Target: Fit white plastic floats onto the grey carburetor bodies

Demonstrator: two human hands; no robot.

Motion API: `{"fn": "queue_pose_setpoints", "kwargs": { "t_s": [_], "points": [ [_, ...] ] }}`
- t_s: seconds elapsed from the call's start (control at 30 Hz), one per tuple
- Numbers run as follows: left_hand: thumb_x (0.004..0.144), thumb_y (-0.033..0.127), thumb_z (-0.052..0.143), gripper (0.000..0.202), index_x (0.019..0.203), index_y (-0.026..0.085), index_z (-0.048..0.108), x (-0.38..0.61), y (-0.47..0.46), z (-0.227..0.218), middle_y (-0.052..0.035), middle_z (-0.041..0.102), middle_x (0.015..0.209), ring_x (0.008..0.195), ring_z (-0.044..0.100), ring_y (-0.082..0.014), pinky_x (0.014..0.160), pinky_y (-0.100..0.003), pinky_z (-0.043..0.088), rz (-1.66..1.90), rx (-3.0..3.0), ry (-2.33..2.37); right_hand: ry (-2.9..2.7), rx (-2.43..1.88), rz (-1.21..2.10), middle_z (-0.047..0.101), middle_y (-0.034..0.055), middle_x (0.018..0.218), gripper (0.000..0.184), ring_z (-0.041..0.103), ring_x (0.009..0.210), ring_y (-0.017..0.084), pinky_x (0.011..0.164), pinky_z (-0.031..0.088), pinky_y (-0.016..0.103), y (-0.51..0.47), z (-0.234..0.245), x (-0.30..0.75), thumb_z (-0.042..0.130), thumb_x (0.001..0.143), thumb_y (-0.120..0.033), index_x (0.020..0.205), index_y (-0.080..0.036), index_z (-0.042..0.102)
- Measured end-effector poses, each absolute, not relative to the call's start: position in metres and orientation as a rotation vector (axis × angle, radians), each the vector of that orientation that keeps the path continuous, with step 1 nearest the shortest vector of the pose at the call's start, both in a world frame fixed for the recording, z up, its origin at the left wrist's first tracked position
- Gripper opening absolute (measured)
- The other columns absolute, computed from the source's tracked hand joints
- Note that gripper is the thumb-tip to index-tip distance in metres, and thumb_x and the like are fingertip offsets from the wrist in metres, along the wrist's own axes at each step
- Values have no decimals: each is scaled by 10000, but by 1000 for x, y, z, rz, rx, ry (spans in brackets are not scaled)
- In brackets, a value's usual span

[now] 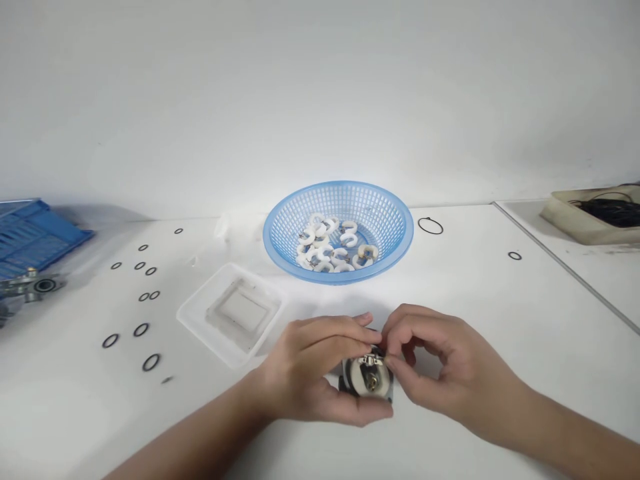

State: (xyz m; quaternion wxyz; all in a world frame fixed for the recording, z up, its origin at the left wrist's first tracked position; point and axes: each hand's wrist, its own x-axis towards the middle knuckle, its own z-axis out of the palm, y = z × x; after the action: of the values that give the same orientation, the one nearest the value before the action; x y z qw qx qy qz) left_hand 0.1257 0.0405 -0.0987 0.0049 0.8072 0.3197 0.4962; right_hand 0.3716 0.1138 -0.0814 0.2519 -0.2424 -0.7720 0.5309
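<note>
My left hand (320,373) is wrapped round the side of a small carburetor (345,383), fingers over its far edge and thumb along its near edge. A white C-shaped float (360,381) lies in the carburetor's open face, with a brass part in the middle and a small metal hinge piece (371,360) at the far side. My right hand (440,363) is at the carburetor's right edge by the hinge, thumb and forefinger pinched together. What they pinch is too small or hidden to make out.
Beyond my hands stands a blue mesh basket (406,243) with several white floats (325,250). A white plastic tray (193,312) sits at left. Black rubber rings (151,362) lie scattered. Another carburetor (30,287) is beside a blue crate (45,233); a pale bin (565,223) holds black rings.
</note>
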Motion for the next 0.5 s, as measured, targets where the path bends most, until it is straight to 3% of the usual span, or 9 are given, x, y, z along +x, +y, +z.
{"fn": "queue_pose_setpoints", "kwargs": {
  "t_s": [0.33,0.5],
  "points": [
    [734,390,1051,614,1180,129,719,130,41,-100,-130,879,1062,939,900,-263,1012,-352,760,1592,2487,964,-2102,-674,1394,704,5,985,152,666,836,174,748,564,295,107,-89,375,725,1112,-304,962,-279,739],
    [766,434,1041,618,1210,153,714,130,42,-100,-114,875,1055,914,896,-254,1010,-381,764,1580,2470,936,-2065,-681,1488,710,27,1027,185,695,916,206,790,568,324,109,-93,376,720,1148,-360,985,-282,758]
  ]
}}
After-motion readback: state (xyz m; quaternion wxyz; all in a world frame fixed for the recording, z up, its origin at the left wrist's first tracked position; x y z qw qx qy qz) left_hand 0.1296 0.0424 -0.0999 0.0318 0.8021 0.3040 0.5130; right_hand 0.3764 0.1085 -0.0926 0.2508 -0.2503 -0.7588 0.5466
